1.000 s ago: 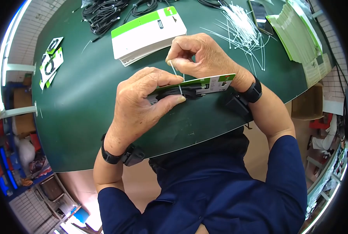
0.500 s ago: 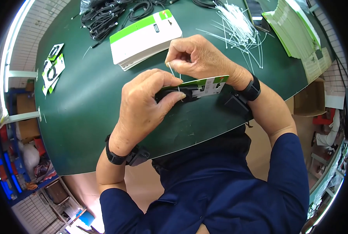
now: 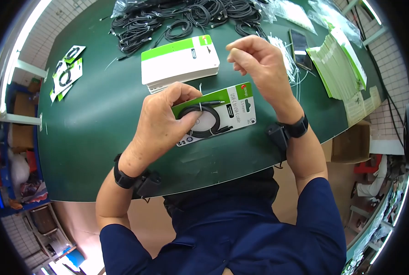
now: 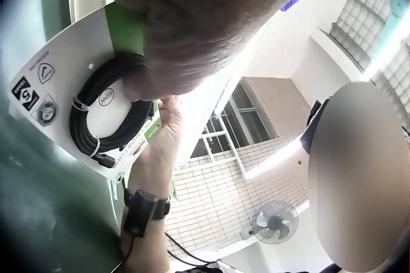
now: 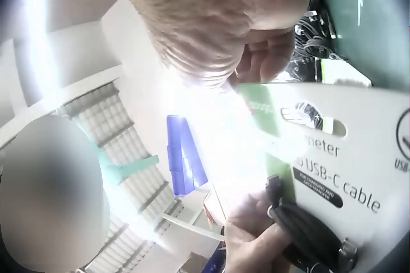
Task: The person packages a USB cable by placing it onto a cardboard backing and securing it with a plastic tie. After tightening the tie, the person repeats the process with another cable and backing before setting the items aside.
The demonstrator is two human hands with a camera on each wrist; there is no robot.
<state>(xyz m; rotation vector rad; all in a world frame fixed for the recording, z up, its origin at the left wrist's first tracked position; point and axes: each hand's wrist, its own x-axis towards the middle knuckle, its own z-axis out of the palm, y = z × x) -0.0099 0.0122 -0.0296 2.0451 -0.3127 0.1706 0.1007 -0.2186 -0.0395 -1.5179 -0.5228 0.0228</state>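
The left hand (image 3: pixel 156 119) grips the left part of a white and green card (image 3: pixel 248 110), thumb in front over a coiled black cable (image 3: pixel 218 120). White ties hold the coil to the card; a short tie end (image 3: pixel 200 87) stands up behind the card's top edge. In the left wrist view the card (image 4: pixel 57 71) shows its cable side, the coil (image 4: pixel 80 122) under the thumb. The right hand (image 3: pixel 264 68) is raised beyond the card's upper right corner, fingers curled towards the thumb; whether a thing is between them cannot be told.
A stack of cards (image 3: pixel 179 66) lies behind the left hand. Black cables (image 3: pixel 136 30) are heaped at the back. White ties (image 3: pixel 287 55), a phone (image 3: pixel 300 50) and a fan of green cards (image 3: pixel 335 68) are at the right. Small cable cards (image 3: pixel 67 75) lie at the far left.
The right hand has moved away from the tie, up and to the right. The left hand has tilted the card, so its printed front and the coil now face the head view.
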